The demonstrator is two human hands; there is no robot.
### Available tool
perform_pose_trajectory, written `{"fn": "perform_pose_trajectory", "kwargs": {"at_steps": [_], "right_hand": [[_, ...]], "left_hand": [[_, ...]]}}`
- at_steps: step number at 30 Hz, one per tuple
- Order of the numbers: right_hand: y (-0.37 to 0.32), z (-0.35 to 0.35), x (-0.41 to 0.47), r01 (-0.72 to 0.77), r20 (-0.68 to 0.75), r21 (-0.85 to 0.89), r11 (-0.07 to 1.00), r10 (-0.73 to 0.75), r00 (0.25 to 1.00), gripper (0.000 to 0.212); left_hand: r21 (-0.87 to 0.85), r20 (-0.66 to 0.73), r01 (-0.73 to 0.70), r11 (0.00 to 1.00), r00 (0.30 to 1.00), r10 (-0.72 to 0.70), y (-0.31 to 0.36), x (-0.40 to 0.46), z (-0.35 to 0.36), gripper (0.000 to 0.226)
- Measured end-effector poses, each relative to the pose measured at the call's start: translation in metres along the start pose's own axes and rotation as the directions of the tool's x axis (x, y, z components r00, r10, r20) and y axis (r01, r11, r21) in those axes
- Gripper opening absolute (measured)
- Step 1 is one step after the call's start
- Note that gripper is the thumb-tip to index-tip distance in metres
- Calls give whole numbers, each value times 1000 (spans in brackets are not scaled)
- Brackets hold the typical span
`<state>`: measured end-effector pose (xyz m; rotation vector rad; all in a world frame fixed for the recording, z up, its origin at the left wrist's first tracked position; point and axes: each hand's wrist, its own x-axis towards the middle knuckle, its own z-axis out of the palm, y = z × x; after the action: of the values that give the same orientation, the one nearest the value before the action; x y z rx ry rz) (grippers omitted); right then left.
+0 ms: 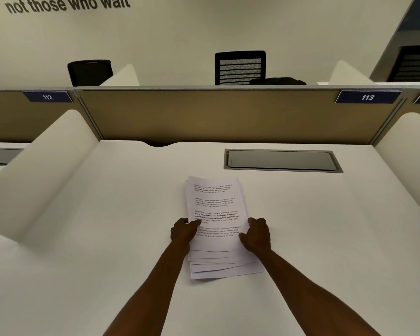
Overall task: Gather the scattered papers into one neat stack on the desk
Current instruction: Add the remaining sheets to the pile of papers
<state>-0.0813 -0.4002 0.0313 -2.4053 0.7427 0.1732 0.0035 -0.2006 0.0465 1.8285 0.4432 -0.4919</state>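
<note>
Between both hands, mid-tabletop [107, 214], sits the paper stack [215, 207], printed text on top sheet, lower edges fanned out unevenly toward the person. Left hand [183, 230] grips the stack's left edge, thumb lying over the top sheet, fingers curled at the side. Right hand [257, 235] holds the right edge, fingers curled against it; whether they go under the sheets is hard to tell. Stack lies flat on the tabletop, near the grey cable hatch [283, 160] but apart from it. Label 113 [367, 97] on the partition behind.
</note>
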Motion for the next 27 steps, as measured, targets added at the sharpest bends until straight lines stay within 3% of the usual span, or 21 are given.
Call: {"fn": "perform_pose_trajectory", "kwargs": {"at_steps": [4,8,10,14,19,23,27], "right_hand": [[-2,0,0,23,10,-8,1000,-23,1000,62],[2,3,-3,16,36,3,1000,-16,999,68],[5,5,-6,23,38,5,1000,-24,999,70],[10,2,-6,70,44,10,998,-70,997,71],[13,-5,-6,107,87,22,994,-108,990,65],[17,-16,-3,25,40,218,976,-34,999,60],[24,-29,2,-112,60,499,859,95,994,73]], "left_hand": [[-148,6,20,989,1000,-20,3,-1,2,61],[-232,-58,27,972,997,-42,-1,0,-1,77],[-284,-25,79,956,996,-90,-3,2,-2,83],[-270,159,100,958,986,-58,0,0,-1,51],[-189,162,-43,981,984,74,-5,-6,2,44],[-224,221,-86,971,966,136,0,-9,2,39],[-293,348,-42,955,926,147,11,-15,-5,37]]}}
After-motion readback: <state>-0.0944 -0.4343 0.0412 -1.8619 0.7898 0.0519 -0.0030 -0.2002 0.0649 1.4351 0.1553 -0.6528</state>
